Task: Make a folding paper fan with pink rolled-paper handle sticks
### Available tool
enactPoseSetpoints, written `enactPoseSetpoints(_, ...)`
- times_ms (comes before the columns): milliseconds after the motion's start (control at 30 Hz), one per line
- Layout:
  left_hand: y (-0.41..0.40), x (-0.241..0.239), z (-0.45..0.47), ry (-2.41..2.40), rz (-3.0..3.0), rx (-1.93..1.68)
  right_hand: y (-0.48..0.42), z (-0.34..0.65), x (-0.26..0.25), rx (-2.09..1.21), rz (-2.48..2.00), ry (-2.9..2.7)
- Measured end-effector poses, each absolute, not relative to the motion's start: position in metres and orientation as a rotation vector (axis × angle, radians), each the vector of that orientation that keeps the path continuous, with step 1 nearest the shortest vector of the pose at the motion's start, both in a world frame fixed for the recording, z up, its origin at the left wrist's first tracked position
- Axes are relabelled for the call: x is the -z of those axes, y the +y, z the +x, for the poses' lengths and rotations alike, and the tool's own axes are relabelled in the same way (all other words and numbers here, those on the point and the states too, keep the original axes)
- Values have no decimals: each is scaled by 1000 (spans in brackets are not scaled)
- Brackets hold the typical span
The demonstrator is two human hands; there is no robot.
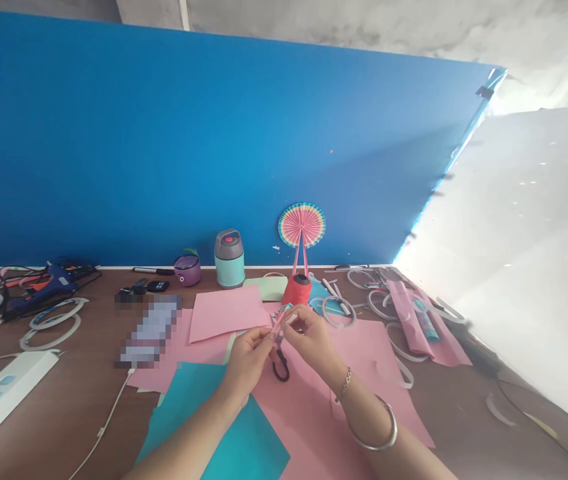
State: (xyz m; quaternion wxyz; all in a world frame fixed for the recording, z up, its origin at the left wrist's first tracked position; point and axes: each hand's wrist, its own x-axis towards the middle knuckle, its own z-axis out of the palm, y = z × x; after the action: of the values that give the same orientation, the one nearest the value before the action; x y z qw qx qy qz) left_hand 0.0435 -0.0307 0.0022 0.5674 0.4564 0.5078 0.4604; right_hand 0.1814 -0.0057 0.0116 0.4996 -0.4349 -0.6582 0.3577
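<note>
Pinching pink paper [278,325] — left fingers [260,336], right fingers [302,317]

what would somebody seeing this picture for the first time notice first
Probably the big blue panel behind the desk, with the round, striped paper fan in front of it, above a red spool. Next, the left hand and right hand, close together at a small pink piece just below the picture's centre.
</note>
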Motion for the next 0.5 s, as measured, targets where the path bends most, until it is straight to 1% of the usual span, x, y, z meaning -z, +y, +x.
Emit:
enactPoseSetpoints(200,-31,-2,43,1195,1083,-1101,-6,183,-14,-774,-1072,-1637)
enactPoseSetpoints(500,-32,-8,43,1179,1082,-1077,-7,184,-18,-821,-1061,-1633)
